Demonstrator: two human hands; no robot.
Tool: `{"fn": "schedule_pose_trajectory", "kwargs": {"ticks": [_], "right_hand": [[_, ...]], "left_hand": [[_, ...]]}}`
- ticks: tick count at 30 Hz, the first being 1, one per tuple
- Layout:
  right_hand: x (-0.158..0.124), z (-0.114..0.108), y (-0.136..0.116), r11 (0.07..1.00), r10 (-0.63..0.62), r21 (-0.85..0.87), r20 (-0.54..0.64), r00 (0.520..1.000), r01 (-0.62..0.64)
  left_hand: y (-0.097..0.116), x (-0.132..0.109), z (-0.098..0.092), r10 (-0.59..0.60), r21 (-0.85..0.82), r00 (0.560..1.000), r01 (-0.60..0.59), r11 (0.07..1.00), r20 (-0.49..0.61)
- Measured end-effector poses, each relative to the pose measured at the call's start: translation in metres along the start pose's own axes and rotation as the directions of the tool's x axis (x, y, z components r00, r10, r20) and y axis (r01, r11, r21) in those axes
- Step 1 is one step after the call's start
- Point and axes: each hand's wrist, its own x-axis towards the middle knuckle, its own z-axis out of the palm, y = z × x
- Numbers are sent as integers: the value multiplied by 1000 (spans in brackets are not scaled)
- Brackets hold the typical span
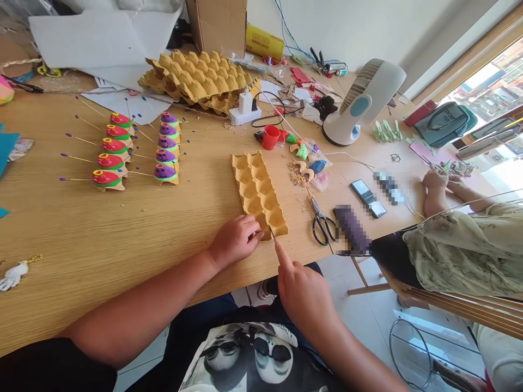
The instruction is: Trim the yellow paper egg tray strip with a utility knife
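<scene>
Left hand (239, 239) holds the carton (258, 188), right hand (305, 291) grips a blade (273, 234) at its six-o'clock end, cups (268, 203) seemingly uncut, ten figures (113, 146) decorated at ten o'clock.

That one camera on the wearer's head peers forward and down, close over the long light-brown wooden table (183, 226), toward the flat white wall (322, 27).
</scene>
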Motion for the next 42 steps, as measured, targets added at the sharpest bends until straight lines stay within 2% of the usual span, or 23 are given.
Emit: {"fn": "schedule_pose_trajectory", "kwargs": {"ticks": [6,13,19,24,30,36,42], "right_hand": [[4,5,2,999,9,44,-34,999,-8],[-2,5,3,999,-10,52,-5,1000,10],[9,5,-1,997,14,71,-26,1000,-12],[-1,7,6,996,-12,87,-1,1000,12],[11,7,4,991,9,130,-27,1000,-5],[-3,11,9,995,-12,102,-10,1000,13],[10,9,3,993,12,116,-36,999,-8]], "left_hand": [[1,1,0,-8,8,1000,8,1000,0],[1,0,1,-10,0,1000,10,1000,5],[2,0,-1,-15,0,1000,15,1000,-2],[2,0,-1,-10,-23,1000,10,1000,6],[3,0,-2,-26,-4,1000,26,1000,11],[2,0,0,-17,-17,1000,18,1000,24],[0,2,0,-6,-11,1000,6,1000,13]]}}
